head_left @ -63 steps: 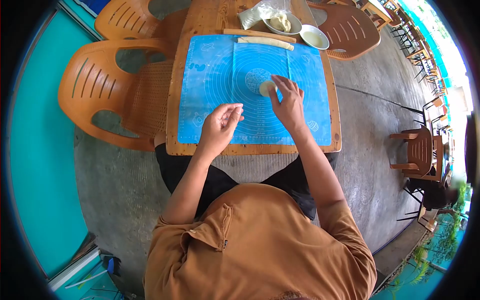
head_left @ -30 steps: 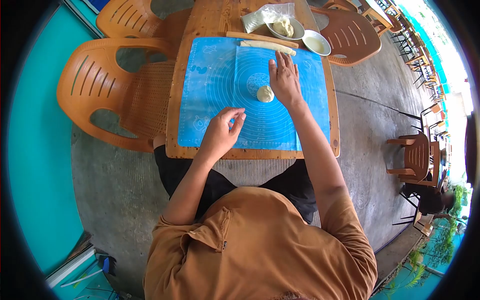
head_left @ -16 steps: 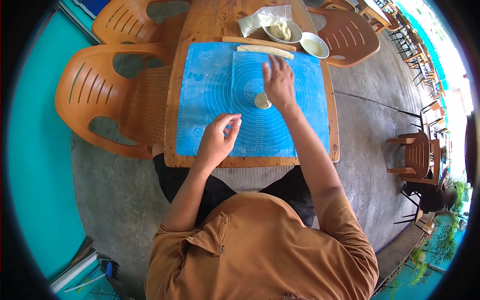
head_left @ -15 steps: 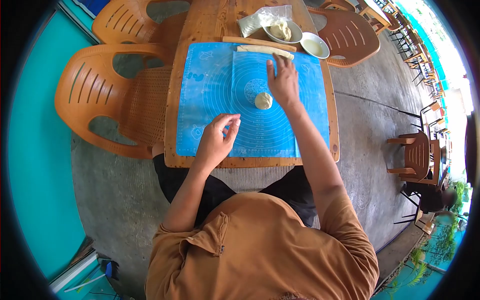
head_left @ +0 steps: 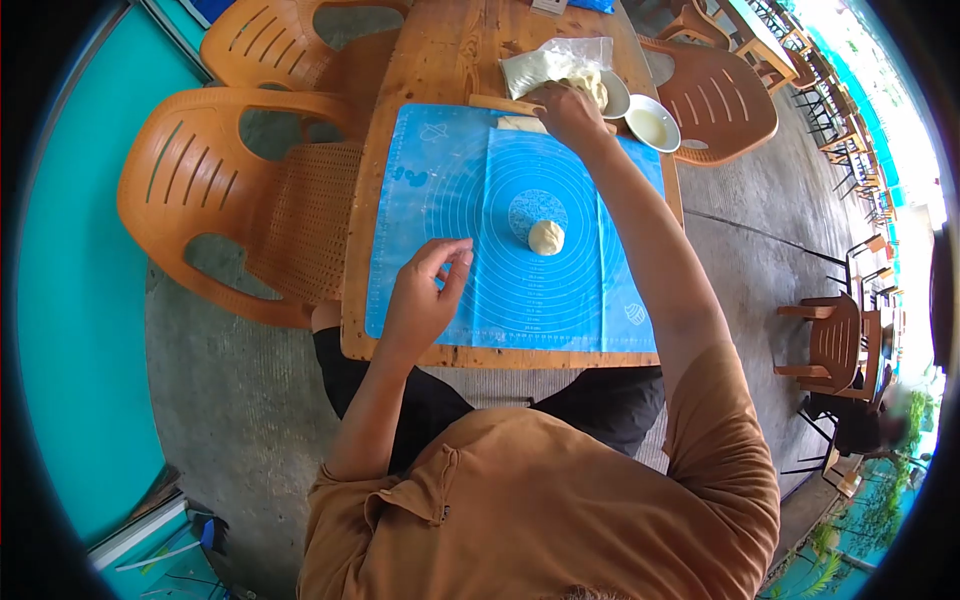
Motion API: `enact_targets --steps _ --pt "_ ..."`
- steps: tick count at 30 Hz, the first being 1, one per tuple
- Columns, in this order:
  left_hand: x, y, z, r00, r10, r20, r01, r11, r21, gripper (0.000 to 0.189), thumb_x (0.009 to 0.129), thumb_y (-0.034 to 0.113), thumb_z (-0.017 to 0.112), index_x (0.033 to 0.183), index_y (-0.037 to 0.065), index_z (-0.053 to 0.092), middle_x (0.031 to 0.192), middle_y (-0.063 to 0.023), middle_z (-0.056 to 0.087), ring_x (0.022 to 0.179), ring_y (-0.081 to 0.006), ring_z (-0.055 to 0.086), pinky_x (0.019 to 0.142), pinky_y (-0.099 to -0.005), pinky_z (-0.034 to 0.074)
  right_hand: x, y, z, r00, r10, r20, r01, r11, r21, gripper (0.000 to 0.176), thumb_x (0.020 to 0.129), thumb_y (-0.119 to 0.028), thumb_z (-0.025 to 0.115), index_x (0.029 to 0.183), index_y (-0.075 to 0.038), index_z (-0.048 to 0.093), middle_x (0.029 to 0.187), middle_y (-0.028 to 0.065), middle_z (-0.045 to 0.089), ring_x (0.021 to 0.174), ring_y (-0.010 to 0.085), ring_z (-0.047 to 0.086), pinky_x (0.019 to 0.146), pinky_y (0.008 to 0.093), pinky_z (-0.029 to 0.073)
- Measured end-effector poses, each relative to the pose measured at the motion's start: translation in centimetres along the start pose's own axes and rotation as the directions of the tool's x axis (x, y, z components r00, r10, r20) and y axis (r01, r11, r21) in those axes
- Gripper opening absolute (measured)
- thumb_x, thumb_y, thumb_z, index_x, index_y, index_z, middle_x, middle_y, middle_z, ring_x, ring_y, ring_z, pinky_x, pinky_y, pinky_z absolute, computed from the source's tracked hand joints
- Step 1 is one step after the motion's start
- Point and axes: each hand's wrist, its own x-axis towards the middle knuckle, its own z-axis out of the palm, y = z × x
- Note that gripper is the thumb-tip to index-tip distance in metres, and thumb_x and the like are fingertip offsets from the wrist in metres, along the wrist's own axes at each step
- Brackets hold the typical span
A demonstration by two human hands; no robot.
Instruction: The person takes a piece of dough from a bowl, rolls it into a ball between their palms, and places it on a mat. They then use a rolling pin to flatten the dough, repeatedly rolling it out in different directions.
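- R hand (head_left: 572, 112) has moved from above the blue mat (head_left: 440, 190) to past the mat's far edge, over the rolling pin (head_left: 490, 102); fingers bent, grip can't be told.
- L hand (head_left: 425, 300) hovers over the mat's near L part, fingers loosely curled, thumb slightly apart from index, nothing held.
- Dough ball (head_left: 546, 237) sits on the mat, just nearside of its printed ctr.
- Dough strip (head_left: 520, 124), partly hidden by R hand, lies along the mat's far edge.
- Beyond the mat: clear bag w/ white contents (head_left: 540, 65), bowl (head_left: 618, 96) w/ dough lump (head_left: 596, 90).
- Off the mat's far R corner: white dish (head_left: 652, 124) w/ pale liquid.
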Motion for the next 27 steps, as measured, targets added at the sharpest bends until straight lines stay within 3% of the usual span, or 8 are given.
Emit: enact_targets --steps 2,3,11,13,14,20,22,27 --pt "0.3 0.1 -0.6 1.0 0.005 -0.028 -0.006 1.0 -0.006 0.027 0.108 0.021 0.061 0.123 0.001 0.072 0.116 -0.0128 0.075 0.101 -0.0208 0.074 0.082 -0.0331 0.058 1.6 -0.6 -0.7 0.989 -0.136 0.062 0.141 0.987 -0.072 0.023 0.093 -0.025 0.073 0.113 -0.015 0.077 0.113 0.0087 0.076 0.106 0.0333 0.07 0.099 0.0464 0.054" --pt "0.4 0.2 -0.9 0.999 -0.004 -0.039 0.003 1.0 -0.013 0.027 0.108 0.021 0.061 0.123 0.001 0.072 0.116 -0.0126 0.075 0.102 -0.0206 0.074 0.083 -0.0332 0.057 2.1 -1.0 -1.0 0.982 -0.084 0.17 0.098 0.992 -0.076 0.026 0.092 -0.027 0.075 0.115 -0.016 0.077 0.117 0.0078 0.076 0.11 0.0325 0.069 0.101 0.0459 0.053" --pt "-0.6 -1.7 -1.1 0.996 -0.093 -0.009 0.092 0.993 -0.075 0.028 0.109 0.022 0.061 0.125 0.002 0.071 0.117 -0.0115 0.075 0.105 -0.0203 0.074 0.088 -0.0339 0.056 5.3 0.1 0.5 0.913 -0.016 0.408 0.039 0.998 -0.048 0.029 0.089 -0.021 0.077 0.119 -0.018 0.078 0.112 0.0061 0.08 0.104 0.0281 0.075 0.095 0.0406 0.058" --pt "-0.6 -2.1 -1.1 0.998 -0.06 -0.028 0.057 0.994 -0.099 0.03 0.108 0.025 0.064 0.126 0.003 0.071 0.118 -0.0128 0.074 0.087 -0.0178 0.069 0.061 -0.0271 0.051 5.6 0.5 1.4 0.909 -0.027 0.416 0.056 0.997 -0.058 0.028 0.09 -0.02 0.076 0.118 -0.019 0.078 0.113 0.0058 0.079 0.107 0.0276 0.074 0.096 0.0412 0.056" --pt "-0.6 -2.2 -1.1 0.998 -0.061 -0.03 0.058 0.993 -0.1 0.03 0.108 0.025 0.064 0.126 0.003 0.071 0.118 -0.0128 0.074 0.087 -0.0178 0.069 0.061 -0.0271 0.051 5.7 0.5 1.7 0.907 -0.037 0.42 0.072 0.995 -0.068 0.028 0.091 -0.019 0.074 0.118 -0.02 0.078 0.113 0.0056 0.079 0.109 0.0271 0.073 0.098 0.0419 0.054" --pt "-0.4 -2.3 -1.1 0.999 -0.035 -0.037 0.031 0.994 -0.109 0.028 0.107 0.024 0.064 0.124 0.003 0.072 0.117 -0.0122 0.074 0.087 -0.0176 0.07 0.063 -0.0277 0.052 5.9 0.0 0.6 0.856 -0.038 0.516 0.097 0.991 -0.089 0.029 0.092 -0.018 0.073 0.121 -0.017 0.075 0.118 0.0036 0.077 0.119 0.0241 0.066 0.108 0.0447 0.041" --pt "-0.4 -2.0 -1.3 0.996 -0.087 0.012 0.088 0.992 -0.095 0.026 0.108 0.02 0.062 0.125 0.003 0.071 0.119 -0.0114 0.074 0.105 -0.0202 0.074 0.087 -0.0326 0.056 5.7 0.0 0.5 0.867 -0.055 0.496 0.107 0.991 -0.076 0.03 0.093 -0.016 0.07 0.122 -0.018 0.075 0.117 0.0043 0.076 0.121 0.0242 0.064 0.109 0.0444 0.04" --pt "-0.5 -1.7 -1.0 0.994 -0.104 0.025 0.106 0.992 -0.073 0.025 0.108 0.02 0.062 0.124 0.003 0.072 0.117 -0.0113 0.075 0.104 -0.0202 0.075 0.087 -0.033 0.056 5.8 -0.6 -0.2 0.851 -0.059 0.522 0.132 0.986 -0.103 0.031 0.094 -0.013 0.064 0.122 -0.019 0.074 0.118 0.0043 0.075 0.126 0.0231 0.061 0.11 0.0444 0.039"
